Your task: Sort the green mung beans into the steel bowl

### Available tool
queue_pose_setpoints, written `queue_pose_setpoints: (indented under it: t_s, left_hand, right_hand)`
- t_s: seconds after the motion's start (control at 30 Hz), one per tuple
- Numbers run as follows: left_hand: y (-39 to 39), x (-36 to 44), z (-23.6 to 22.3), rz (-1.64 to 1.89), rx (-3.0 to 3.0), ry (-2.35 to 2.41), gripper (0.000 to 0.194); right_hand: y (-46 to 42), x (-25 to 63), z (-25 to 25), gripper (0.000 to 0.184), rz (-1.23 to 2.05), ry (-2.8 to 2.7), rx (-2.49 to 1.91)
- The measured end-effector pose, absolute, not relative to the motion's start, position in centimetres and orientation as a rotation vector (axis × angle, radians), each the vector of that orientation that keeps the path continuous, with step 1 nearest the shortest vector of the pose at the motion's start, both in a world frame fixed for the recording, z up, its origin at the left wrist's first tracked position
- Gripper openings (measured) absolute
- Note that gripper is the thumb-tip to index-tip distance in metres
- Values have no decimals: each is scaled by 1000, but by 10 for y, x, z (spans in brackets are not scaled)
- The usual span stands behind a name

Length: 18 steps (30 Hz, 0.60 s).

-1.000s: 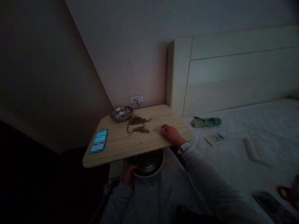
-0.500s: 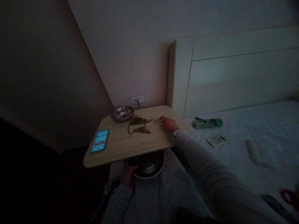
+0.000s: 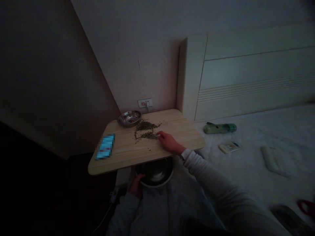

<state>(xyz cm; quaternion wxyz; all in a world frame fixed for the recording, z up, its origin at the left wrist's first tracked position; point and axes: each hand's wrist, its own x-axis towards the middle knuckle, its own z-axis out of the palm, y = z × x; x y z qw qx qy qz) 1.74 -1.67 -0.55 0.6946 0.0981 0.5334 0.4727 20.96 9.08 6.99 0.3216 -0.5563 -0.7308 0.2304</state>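
Note:
My left hand (image 3: 136, 186) grips the rim of a large metal bowl (image 3: 157, 179), which sits at my lap just under the front edge of the small wooden table (image 3: 118, 154). Over the tabletop, my right hand (image 3: 168, 141) is closed in a pinch on a small, clear, thin piece (image 3: 155, 135); its exact kind is too dim to make out. That piece meets the right end of the nearer strip of small dark-green beans (image 3: 147, 135). Behind this strip lies a thicker heap of the same beans (image 3: 145, 125). A shallow steel bowl (image 3: 129, 118) stands at the back left, beside the heap.
A lit phone (image 3: 105, 147) lies on the table's left side. A wall socket (image 3: 145, 103) with a plug is behind the table. On the bed at right are a green bottle (image 3: 220, 128), a white phone-like object (image 3: 230, 147) and a folded pale cloth (image 3: 275, 160).
My right hand has moved left and toward me, bringing the clear piece from bare wood to the nearer strip of beans. The left hand and the large bowl stay in place.

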Motion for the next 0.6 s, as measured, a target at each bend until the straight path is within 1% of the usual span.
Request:
queue_pose_setpoints:
  t_s: [0.1, 0.27, 0.6]
  left_hand:
    - [-18, 19, -3, 1047, 213, 1207, 5]
    - [-20, 21, 8, 1041, 194, 1220, 8]
    - [-23, 21, 14, 1015, 139, 1169, 9]
  right_hand:
    - [85, 189, 67, 32, 619, -1933, -1485]
    - [80, 178, 67, 36, 526, -2025, -1598]
    - [75, 184, 67, 34, 550, -2193, -1439]
